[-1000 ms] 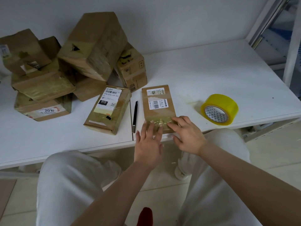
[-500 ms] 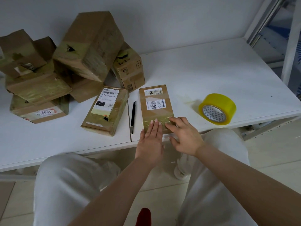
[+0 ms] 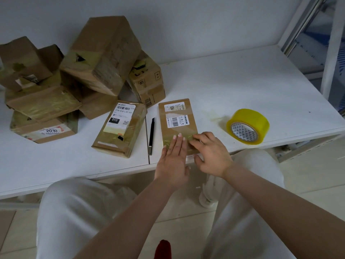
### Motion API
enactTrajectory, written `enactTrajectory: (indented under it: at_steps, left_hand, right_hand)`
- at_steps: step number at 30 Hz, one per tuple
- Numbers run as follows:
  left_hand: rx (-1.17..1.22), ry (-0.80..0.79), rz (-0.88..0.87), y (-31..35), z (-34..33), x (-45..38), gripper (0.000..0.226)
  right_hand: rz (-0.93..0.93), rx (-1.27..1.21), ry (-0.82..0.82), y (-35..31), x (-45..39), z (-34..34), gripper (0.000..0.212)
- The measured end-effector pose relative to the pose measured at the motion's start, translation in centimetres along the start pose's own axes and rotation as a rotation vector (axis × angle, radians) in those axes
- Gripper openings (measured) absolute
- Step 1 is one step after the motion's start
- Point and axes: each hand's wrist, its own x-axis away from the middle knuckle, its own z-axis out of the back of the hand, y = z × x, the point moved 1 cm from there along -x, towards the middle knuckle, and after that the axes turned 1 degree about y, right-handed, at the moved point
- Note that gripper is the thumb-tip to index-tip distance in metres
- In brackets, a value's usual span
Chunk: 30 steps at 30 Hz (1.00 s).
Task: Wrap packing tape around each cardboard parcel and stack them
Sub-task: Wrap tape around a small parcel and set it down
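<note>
Pressing tape flat on the near parcel (image 3: 177,124), your left hand (image 3: 172,161) lay open-fingered, your right hand (image 3: 211,156) loosely spread, grasping nothing. Next, I judged, you needed the tape roll (image 3: 247,126) at right.

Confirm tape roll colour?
Yellow tape roll, white core with grey triangle pattern; head view.

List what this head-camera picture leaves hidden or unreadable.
- Near end of the flat parcel: covered by the left hand and right hand.
- Its label text: too small.
- Leftmost box in the pile: cut by the left edge.
- Roll of tape: loose end not visible.
</note>
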Motion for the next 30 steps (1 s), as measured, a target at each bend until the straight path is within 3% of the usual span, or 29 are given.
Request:
enactTrajectory:
  at_steps: [4,7,12,17,21,28,30]
  left_hand:
    - [-0.011,-0.064,-0.006,-0.9,-0.1,-0.2,0.081]
    - [0.055,0.019,-0.017,-1.7,0.2,0.1,0.076]
    - [0.054,0.022,0.021,-3.3,-0.3,1.2,0.074]
    - [0.127,0.022,-0.008,-3.8,-0.7,0.9,0.075]
    - [0.268,0.058,-0.007,-4.0,-1.0,0.9,0.077]
    - [0.246,0.059,-0.026,-4.1,-0.9,0.7,0.073]
    - [0.233,0.107,-0.034,-4.0,-0.6,0.7,0.069]
  right_hand:
    - [0.024,0.036,-0.001,-0.6,-0.4,-0.2,0.057]
    - [0.027,0.057,0.005,-0.9,-0.5,-0.3,0.064]
    - [0.177,0.118,-0.197,-1.6,-0.5,-1.3,0.086]
    - [0.16,0.211,-0.288,-2.0,-0.8,-1.1,0.096]
    - [0.189,0.211,-0.291,-2.8,-0.7,-1.1,0.092]
    - [0.166,0.157,-0.38,-3.2,-1.4,0.3,0.075]
    - [0.184,0.095,-0.282,-2.5,-1.7,1.2,0.067]
